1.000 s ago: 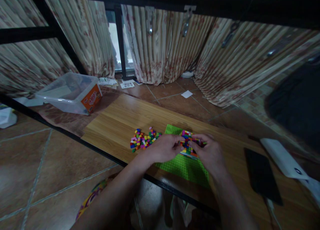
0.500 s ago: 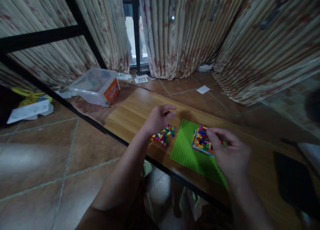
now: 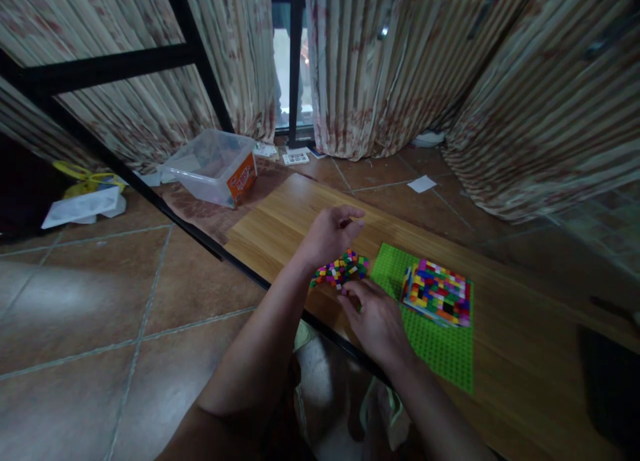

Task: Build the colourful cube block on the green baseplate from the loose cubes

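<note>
My left hand (image 3: 333, 234) hovers over the far side of a loose pile of small coloured toy bricks (image 3: 353, 264), its fingers loosely bent and apart, with nothing visible in them. At the near edge of the pile, my right hand (image 3: 376, 317) pinches a small pinkish toy brick between thumb and index finger. Right of it lies a green studded baseplate (image 3: 440, 347) on the wooden table. A rectangular block built from many-coloured bricks (image 3: 435, 291) sits on the baseplate, with dark square gaps in its top layer.
The wooden tabletop (image 3: 285, 211) has a dark metal edge toward me. A clear plastic box (image 3: 205, 174) with an orange label stands beyond its left end. A dark flat object (image 3: 607, 381) lies at the right. Striped curtains (image 3: 380, 74) hang behind, and tiled floor (image 3: 210, 374) surrounds the table.
My right hand has moved left from the brick-built block to the loose pile, uncovering the block. My left hand stays above the pile. The view has shifted slightly.
</note>
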Motion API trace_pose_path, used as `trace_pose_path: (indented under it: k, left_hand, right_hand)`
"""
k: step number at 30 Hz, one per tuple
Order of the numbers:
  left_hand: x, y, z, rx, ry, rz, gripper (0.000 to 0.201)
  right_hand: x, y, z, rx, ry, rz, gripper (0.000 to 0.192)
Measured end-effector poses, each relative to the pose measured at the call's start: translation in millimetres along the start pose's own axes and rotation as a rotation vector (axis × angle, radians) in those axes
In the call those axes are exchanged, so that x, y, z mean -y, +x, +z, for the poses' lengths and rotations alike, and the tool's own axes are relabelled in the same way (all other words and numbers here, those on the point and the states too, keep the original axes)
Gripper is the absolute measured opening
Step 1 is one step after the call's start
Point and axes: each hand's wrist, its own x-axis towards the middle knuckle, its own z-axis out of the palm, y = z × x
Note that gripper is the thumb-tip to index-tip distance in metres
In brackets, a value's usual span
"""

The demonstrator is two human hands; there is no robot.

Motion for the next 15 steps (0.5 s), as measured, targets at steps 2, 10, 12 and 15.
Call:
trace_pose_path:
  k: [2,10,12,15]
  left_hand:
    - [1.8,0.0,-1.1,0.01,0.017,0.013,0.027]
    - [4.7,-0.9,-3.4,0.011,0.032,0.034,0.028]
    - [4.8,-1.1,-2.3,0.015,0.022,0.032,0.029]
    - [4.4,-1.2,-0.8,0.016,0.017,0.029,0.03]
  right_hand:
    - [0.7,2.4,4.8,-0.011,-0.06,0.005,0.01]
    - [-2.0,4.3,13.8,-0.042,-0.056,-0.008,0.019]
    - [-0.8,3.7,8.7,-0.049,0.001,-0.013,0.022]
    - [1.2,2.1,-6.5,-0.098,0.079,-0.023,0.027]
